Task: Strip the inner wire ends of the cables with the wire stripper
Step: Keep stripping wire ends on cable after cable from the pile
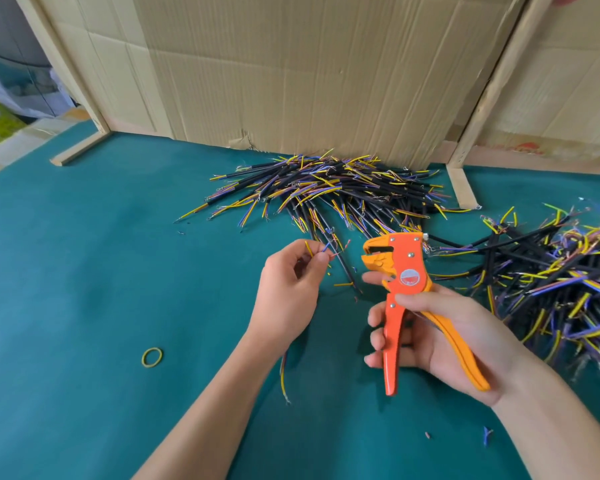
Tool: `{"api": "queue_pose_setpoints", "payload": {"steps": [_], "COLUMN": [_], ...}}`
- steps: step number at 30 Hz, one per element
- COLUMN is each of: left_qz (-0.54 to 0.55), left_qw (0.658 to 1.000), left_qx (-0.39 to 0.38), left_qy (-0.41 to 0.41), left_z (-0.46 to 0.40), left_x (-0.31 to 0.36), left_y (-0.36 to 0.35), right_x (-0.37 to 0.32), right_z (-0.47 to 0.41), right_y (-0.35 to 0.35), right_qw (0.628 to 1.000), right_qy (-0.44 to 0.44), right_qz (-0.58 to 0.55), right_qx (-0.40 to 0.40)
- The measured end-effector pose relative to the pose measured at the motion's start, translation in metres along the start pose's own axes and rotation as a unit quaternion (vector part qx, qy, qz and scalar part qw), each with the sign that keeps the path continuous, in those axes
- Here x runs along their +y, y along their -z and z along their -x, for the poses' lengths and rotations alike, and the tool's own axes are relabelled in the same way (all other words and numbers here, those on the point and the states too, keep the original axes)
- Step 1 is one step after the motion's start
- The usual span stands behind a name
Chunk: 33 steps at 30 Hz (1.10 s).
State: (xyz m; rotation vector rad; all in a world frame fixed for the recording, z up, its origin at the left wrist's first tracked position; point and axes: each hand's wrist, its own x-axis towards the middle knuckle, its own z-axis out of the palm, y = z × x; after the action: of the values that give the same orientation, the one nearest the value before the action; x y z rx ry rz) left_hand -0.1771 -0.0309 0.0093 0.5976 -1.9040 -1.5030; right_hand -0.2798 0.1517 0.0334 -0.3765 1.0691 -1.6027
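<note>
My left hand (290, 282) pinches a short cable whose yellow, blue and red inner wires (321, 248) fan out above my fingertips. The cable's other end (284, 379) hangs below my wrist. My right hand (440, 334) grips the handles of an orange and yellow wire stripper (400, 285). Its jaws (376, 252) point left, a short gap away from the held wire ends. A pile of black cables (333, 188) with coloured inner wires lies on the green table mat (101, 271) behind my hands. A second pile (561, 278) lies at the right.
A yellow rubber band (152, 357) lies on the mat at the left. Small insulation scraps (487, 436) are scattered near my right forearm. Cardboard panels (291, 71) in a wooden frame (459, 181) stand along the back of the mat.
</note>
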Motion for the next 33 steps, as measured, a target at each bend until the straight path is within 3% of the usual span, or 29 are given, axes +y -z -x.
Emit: {"api": "queue_pose_setpoints", "payload": {"steps": [10,24,29,33], "left_qz": [-0.140,-0.118,-0.112,-0.069], "left_qw": [0.986,0.990,0.991,0.996], "left_qx": [-0.038,-0.025,-0.030,-0.024], "left_qy": [-0.086,-0.073,-0.067,-0.045], "left_z": [0.005,0.004,0.004,0.002], "left_x": [0.006,0.007,0.008,0.005], "left_y": [-0.001,0.000,-0.002,-0.002], "right_x": [-0.004,-0.003,0.001,0.004], "right_z": [0.006,0.007,0.003,0.002], "right_y": [-0.003,-0.012,-0.013,-0.012], "right_qw": [0.996,0.998,0.997,0.999], "right_qy": [-0.011,-0.019,0.015,0.020], "right_qz": [0.071,0.064,0.053,0.023], "right_qx": [-0.048,0.001,0.049,0.026]}}
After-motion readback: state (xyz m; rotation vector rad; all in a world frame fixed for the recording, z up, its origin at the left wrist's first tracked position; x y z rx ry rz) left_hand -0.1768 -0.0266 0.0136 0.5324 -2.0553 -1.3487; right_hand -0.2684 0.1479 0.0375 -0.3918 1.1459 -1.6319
